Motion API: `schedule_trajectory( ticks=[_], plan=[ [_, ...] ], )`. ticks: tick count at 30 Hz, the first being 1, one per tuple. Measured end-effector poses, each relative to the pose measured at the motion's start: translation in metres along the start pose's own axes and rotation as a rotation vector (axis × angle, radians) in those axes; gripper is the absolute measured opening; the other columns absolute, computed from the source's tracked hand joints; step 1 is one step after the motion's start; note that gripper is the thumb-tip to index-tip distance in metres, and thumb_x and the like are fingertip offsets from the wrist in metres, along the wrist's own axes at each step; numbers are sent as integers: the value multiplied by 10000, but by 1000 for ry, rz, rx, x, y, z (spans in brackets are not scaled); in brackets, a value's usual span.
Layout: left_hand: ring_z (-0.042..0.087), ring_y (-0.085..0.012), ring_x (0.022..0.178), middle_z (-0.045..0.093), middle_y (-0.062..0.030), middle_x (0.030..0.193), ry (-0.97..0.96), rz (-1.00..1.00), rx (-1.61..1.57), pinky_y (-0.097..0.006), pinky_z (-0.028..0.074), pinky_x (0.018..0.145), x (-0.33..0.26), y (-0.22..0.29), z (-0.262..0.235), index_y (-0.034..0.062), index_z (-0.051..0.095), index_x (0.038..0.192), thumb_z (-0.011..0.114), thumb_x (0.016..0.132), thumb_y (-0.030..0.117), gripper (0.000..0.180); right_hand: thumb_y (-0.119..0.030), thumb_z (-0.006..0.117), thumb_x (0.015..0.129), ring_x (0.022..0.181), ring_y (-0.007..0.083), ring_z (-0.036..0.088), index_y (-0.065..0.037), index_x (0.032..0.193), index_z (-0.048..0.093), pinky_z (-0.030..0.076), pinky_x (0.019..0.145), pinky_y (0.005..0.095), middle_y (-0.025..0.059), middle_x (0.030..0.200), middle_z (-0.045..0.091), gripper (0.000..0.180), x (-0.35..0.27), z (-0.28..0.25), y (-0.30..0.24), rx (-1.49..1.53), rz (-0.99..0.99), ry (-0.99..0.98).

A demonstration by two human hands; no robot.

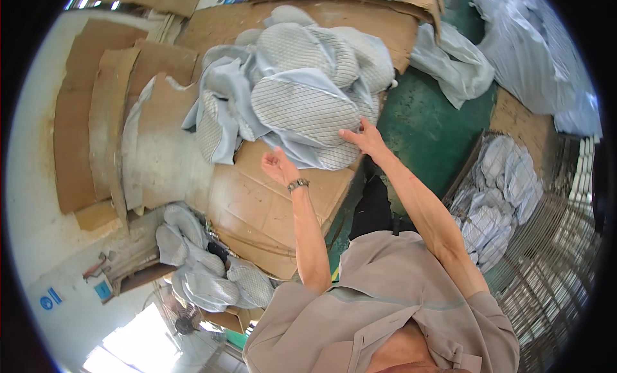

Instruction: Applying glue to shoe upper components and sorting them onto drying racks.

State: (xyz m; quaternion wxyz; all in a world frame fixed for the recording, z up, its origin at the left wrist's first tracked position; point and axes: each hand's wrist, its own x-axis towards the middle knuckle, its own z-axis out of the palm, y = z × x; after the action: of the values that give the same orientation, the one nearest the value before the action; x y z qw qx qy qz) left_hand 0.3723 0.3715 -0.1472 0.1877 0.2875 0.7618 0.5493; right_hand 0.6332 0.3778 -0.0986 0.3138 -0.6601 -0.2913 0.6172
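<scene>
A heap of grey quilted fabric pieces (299, 42), rounded and edged with smooth pale blue-grey cloth, lies on a cardboard-covered table. Nearest me is a large oval quilted piece (305, 109), its diamond stitching face up. My right hand (365, 140) is at the near right edge of this piece. Its thumb and index finger are spread apart against the cloth; the other fingers are partly hidden. Just short of the heap, my left hand (279, 166) hovers over the cardboard with fingers loosely bent and nothing visible in them. A watch (298, 184) circles my left wrist.
Cardboard (250, 199) covers the tabletop, with upright cardboard sheets (96, 116) along the left wall. More quilted pieces (205, 276) fill a box at lower left. On the right, a wire cage (540, 263) stands beside further pieces (495, 193). Pale plastic bags (527, 51) lie at far right.
</scene>
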Motion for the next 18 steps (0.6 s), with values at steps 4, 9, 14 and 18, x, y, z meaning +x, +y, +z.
schedule_trajectory(
  ticks=[4, 9, 14, 18],
  plan=[
    [518, -235, 990, 496, -131, 1100, 65, -437, -208, -427, 495, 825, 79, 21, -7, -22, 473, 1293, 703, 897, 489, 686, -388, 789, 702, 952, 309, 677, 9, 1113, 643, 517, 812, 388, 197, 1021, 704, 589, 9, 16, -20, -340, -132, 174],
    [480, -359, 1226, 450, -180, 1306, 100, -860, -570, -600, 476, 933, 175, 20, -16, 4, 325, 1463, 738, 740, 709, 1091, -225, 758, 744, 864, 275, 685, -20, 1089, 666, 507, 766, 371, 168, 939, 712, 412, -42, 2, -90, -406, -406, 231],
    [553, -337, 1102, 495, -144, 1232, 38, -1066, -581, -619, 475, 936, 202, 26, 21, 45, 380, 1384, 755, 712, 703, 1012, -75, 745, 809, 957, 209, 681, 10, 1188, 652, 506, 853, 319, 133, 1046, 722, 399, -102, -26, -118, 20, -419, 139],
    [617, -287, 929, 563, -90, 1058, 0, -1013, -613, -616, 513, 903, 216, 0, 25, 80, 523, 1192, 732, 824, 542, 626, -31, 753, 842, 1061, 189, 649, 53, 1227, 624, 479, 965, 327, 114, 1186, 687, 414, -151, -50, -154, 323, -452, 92]
  ],
)
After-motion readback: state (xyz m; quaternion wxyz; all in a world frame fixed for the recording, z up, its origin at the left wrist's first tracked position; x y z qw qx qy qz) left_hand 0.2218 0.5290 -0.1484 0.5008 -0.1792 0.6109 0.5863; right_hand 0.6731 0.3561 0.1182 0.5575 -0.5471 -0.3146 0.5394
